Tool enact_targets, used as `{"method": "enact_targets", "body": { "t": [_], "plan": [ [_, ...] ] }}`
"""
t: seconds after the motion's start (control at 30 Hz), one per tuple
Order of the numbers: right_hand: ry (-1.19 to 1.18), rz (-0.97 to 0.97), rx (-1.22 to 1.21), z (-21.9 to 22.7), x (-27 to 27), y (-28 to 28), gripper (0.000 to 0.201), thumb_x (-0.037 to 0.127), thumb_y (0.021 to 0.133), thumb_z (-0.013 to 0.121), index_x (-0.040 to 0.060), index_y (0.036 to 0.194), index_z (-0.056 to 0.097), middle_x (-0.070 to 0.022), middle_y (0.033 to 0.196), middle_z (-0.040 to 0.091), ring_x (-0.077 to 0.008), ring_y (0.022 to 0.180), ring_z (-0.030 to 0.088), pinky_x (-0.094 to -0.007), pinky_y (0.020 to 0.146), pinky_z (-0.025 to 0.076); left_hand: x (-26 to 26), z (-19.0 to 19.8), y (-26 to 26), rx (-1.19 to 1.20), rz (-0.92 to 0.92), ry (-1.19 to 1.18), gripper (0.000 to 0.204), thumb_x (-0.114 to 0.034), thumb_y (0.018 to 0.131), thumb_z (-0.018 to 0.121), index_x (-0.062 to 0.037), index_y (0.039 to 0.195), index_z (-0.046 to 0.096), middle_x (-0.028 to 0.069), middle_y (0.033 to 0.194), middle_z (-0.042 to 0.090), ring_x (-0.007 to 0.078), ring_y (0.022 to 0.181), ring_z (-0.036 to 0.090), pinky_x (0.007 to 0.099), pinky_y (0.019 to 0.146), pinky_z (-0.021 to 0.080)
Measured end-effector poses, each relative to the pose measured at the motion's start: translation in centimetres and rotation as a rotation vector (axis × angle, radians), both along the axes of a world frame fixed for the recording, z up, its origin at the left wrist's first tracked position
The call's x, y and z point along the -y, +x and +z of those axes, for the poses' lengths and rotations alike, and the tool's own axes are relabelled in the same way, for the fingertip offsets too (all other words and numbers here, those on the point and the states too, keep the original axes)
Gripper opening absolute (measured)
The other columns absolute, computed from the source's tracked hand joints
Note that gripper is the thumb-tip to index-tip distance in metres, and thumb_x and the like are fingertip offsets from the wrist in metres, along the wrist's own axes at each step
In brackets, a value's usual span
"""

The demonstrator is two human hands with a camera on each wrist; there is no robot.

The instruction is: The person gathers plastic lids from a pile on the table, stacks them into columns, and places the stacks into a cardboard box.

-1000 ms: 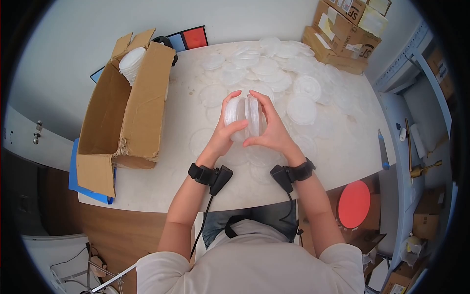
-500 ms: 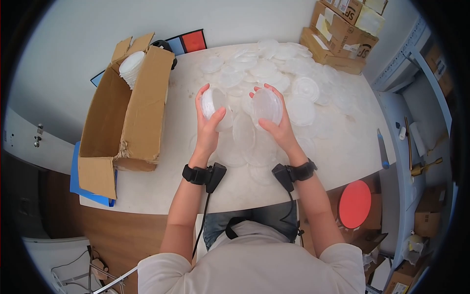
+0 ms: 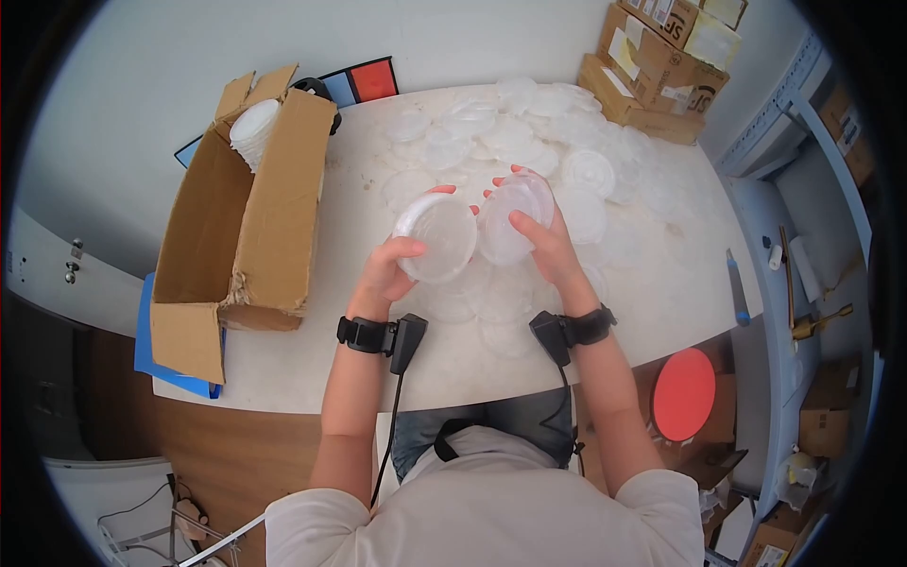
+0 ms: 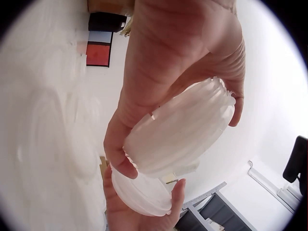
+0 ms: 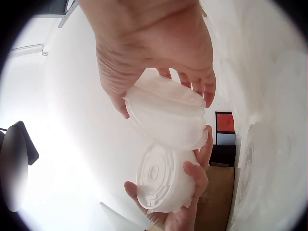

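My left hand (image 3: 383, 272) grips a thick stack of clear round plastic lids (image 3: 440, 241), thumb on the near face and fingers around the far edge. In the left wrist view the layered rims of this lid stack (image 4: 180, 130) show side-on. My right hand (image 3: 554, 250) holds a thinner set of similar lids (image 3: 501, 231), its thumb across the top face. The right wrist view shows these lids (image 5: 166, 115) slightly fanned, right by the left hand's stack (image 5: 161, 178). Both sets are held up over the table, side by side.
Many loose clear lids (image 3: 510, 132) are spread over the white table (image 3: 350, 364). On the left stands an open cardboard box (image 3: 274, 217) with a stack of white lids (image 3: 253, 130) inside. Cardboard boxes (image 3: 661, 76) are piled at the back right; a blue-handled tool (image 3: 739, 293) lies near the right edge.
The two sets were side by side on edge between the hands, then were drawn apart. Now they are close together again, the left stack turned with its face up towards the head camera.
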State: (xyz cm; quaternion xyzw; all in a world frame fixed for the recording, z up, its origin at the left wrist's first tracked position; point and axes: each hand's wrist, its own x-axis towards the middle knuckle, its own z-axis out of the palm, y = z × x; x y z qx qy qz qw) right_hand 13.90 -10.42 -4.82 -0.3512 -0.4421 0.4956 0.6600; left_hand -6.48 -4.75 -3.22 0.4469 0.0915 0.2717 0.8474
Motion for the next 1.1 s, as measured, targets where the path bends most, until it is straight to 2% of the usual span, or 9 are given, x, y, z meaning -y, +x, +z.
{"method": "enact_targets", "body": {
  "t": [0.17, 0.47, 0.53, 0.63, 0.7, 0.73, 0.8, 1.03, 1.1],
  "plan": [
    [0.039, -0.302, 0.384, -1.4, -0.9, 0.5, 0.077, 0.024, 0.069, 0.073, 0.0052, 0.13, 0.028, -0.0149, 0.122, 0.041, -0.0256, 0.114, 0.041, -0.0366, 0.094, 0.035, -1.2, -1.0, -0.1, 0.081, 0.273, -0.131, 0.08, -0.027, 0.063, 0.059, -0.0096, 0.134, 0.027, 0.0236, 0.126, 0.04, 0.0364, 0.116, 0.041, 0.0478, 0.091, 0.041],
    [0.072, -0.509, 0.865, -1.3, -0.7, -0.6, 0.088, 0.03, 0.066, 0.076, 0.0006, 0.131, 0.023, -0.0214, 0.126, 0.031, -0.0327, 0.119, 0.032, -0.0389, 0.098, 0.03, -0.5, -0.2, 0.8, 0.164, 0.041, -0.132, 0.086, -0.028, 0.058, 0.06, -0.0098, 0.135, 0.025, 0.0209, 0.13, 0.036, 0.0386, 0.121, 0.035, 0.0477, 0.091, 0.041],
    [0.083, -0.554, 0.909, -0.8, -0.5, -0.6, 0.089, 0.03, 0.067, 0.076, -0.0001, 0.131, 0.022, -0.0217, 0.125, 0.03, -0.0334, 0.119, 0.032, -0.0392, 0.098, 0.03, -0.2, 0.2, 1.1, 0.113, 0.128, -0.109, 0.084, -0.026, 0.058, 0.059, -0.009, 0.134, 0.027, 0.0195, 0.129, 0.039, 0.0346, 0.12, 0.038, 0.0433, 0.093, 0.039],
    [0.067, -0.648, 0.791, -0.6, -0.5, -0.6, 0.087, 0.029, 0.069, 0.074, 0.0014, 0.132, 0.021, -0.0192, 0.125, 0.033, -0.0317, 0.117, 0.034, -0.0379, 0.098, 0.03, 0.4, 0.1, 1.5, 0.012, 0.266, 0.047, 0.081, -0.021, 0.055, 0.056, -0.0094, 0.131, 0.03, 0.0154, 0.126, 0.042, 0.0277, 0.117, 0.041, 0.0354, 0.096, 0.035],
    [0.031, -0.362, 0.289, -1.1, -0.6, -1.2, 0.082, 0.031, 0.073, 0.071, 0.0047, 0.132, 0.022, -0.0152, 0.123, 0.037, -0.0273, 0.115, 0.038, -0.0366, 0.096, 0.033, 0.8, -0.1, 1.8, -0.041, 0.316, 0.18, 0.081, -0.019, 0.053, 0.055, -0.0105, 0.13, 0.031, 0.0126, 0.126, 0.042, 0.0248, 0.115, 0.041, 0.0318, 0.096, 0.033],
    [0.031, -0.363, 0.288, -1.0, -0.5, -1.6, 0.082, 0.031, 0.073, 0.071, 0.0047, 0.132, 0.022, -0.0152, 0.123, 0.037, -0.0273, 0.115, 0.038, -0.0366, 0.096, 0.033, 1.0, -0.2, 2.0, -0.075, 0.238, 0.266, 0.081, -0.018, 0.05, 0.054, -0.0112, 0.128, 0.033, 0.0101, 0.124, 0.042, 0.023, 0.114, 0.041, 0.0301, 0.096, 0.031],
    [-0.203, -0.12, -0.081, -0.6, -0.1, -2.2, 0.067, 0.033, 0.081, 0.06, 0.0056, 0.132, 0.025, -0.014, 0.123, 0.039, -0.0236, 0.114, 0.041, -0.0365, 0.093, 0.036, 1.6, 0.0, 2.5, -0.151, 0.087, 0.401, 0.08, -0.015, 0.045, 0.054, -0.0109, 0.123, 0.04, 0.0068, 0.12, 0.042, 0.0213, 0.11, 0.041, 0.0274, 0.096, 0.027],
    [-0.219, 0.034, -0.129, -0.4, 0.0, -0.9, 0.071, 0.032, 0.078, 0.063, 0.0102, 0.132, 0.023, -0.0116, 0.119, 0.04, -0.0191, 0.111, 0.041, -0.0338, 0.088, 0.039, 1.9, 0.5, 2.6, -0.291, -0.056, 0.642, 0.077, -0.022, 0.044, 0.056, -0.0076, 0.119, 0.046, 0.0137, 0.129, 0.039, 0.0265, 0.124, 0.033, 0.034, 0.102, 0.022],
    [-0.159, -0.185, -0.065, -0.7, -0.4, -0.5, 0.073, 0.025, 0.074, 0.065, 0.0094, 0.132, 0.024, -0.0118, 0.12, 0.038, -0.0198, 0.112, 0.04, -0.0347, 0.087, 0.04, 1.2, -0.1, 2.4, -0.147, -0.052, 0.549, 0.08, -0.024, 0.048, 0.059, -0.0081, 0.124, 0.04, 0.0161, 0.134, 0.034, 0.0275, 0.125, 0.033, 0.0354, 0.102, 0.025]
  ]
}}
